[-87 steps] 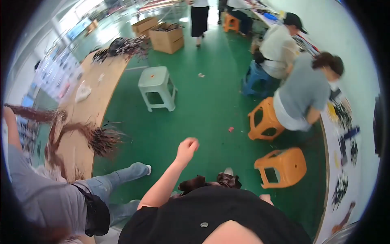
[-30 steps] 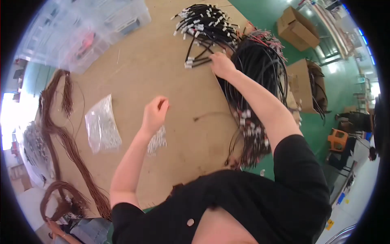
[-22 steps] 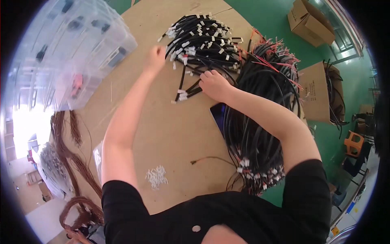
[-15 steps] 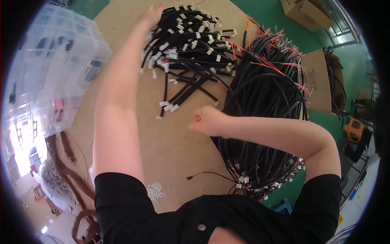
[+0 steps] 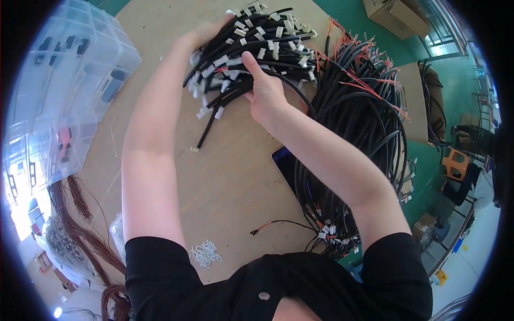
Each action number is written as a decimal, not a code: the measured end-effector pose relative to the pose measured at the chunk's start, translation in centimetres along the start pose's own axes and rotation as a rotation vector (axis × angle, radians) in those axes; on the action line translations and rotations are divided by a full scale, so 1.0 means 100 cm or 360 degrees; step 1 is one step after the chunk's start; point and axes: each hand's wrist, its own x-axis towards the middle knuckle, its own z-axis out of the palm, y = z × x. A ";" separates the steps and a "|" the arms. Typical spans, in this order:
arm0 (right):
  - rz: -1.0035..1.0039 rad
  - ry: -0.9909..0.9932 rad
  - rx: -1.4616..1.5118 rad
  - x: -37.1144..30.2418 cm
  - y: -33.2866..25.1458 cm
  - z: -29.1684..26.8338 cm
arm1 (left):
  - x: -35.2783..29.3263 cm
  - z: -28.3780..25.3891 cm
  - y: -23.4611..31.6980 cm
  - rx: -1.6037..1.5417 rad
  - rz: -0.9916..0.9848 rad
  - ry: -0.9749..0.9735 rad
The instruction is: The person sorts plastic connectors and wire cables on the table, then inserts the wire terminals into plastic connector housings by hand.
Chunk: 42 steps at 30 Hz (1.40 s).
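A pile of short black cables (image 5: 230,51) with white connectors on their ends lies at the far side of the table. My left hand (image 5: 206,33) is at the far left of this pile; it is blurred and its fingers are hidden behind the cables. My right hand (image 5: 266,93) grips the near right part of the pile, thumb on top and the other fingers mostly out of sight beneath the cables. One cable sticks out of the pile toward me.
To the right lies a big bundle of long black cables (image 5: 353,112) with red wire ends. A dark flat device (image 5: 284,163) pokes out beside it. Small white pieces (image 5: 205,253) are heaped near me. Clear plastic drawers (image 5: 69,91) stand left, with brown strands (image 5: 85,227) below.
My right hand has moved far and left from above the table onto the pile. The loose cables at the near edge are pushed up against the rest. My left hand remains at the far left.
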 end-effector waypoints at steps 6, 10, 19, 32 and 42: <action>-0.0247 -0.0134 0.0326 -0.012 0.002 -0.001 | -0.077 0.023 0.004 -0.0829 -0.0174 -0.0259; -0.0063 -0.0305 0.0293 -0.037 0.009 0.012 | -0.087 0.037 -0.044 -0.1330 -0.0291 -0.0209; 0.0034 -0.0453 0.0030 -0.090 0.063 -0.016 | -0.244 0.070 -0.032 -0.2026 -0.0582 0.0272; 0.0728 -0.0498 -0.0527 -0.169 0.080 -0.074 | -0.367 0.156 -0.025 -0.1361 -0.0954 0.0989; 0.0574 -0.0642 -0.0586 -0.199 0.102 -0.080 | -0.408 0.179 -0.045 -0.1411 -0.0888 0.1023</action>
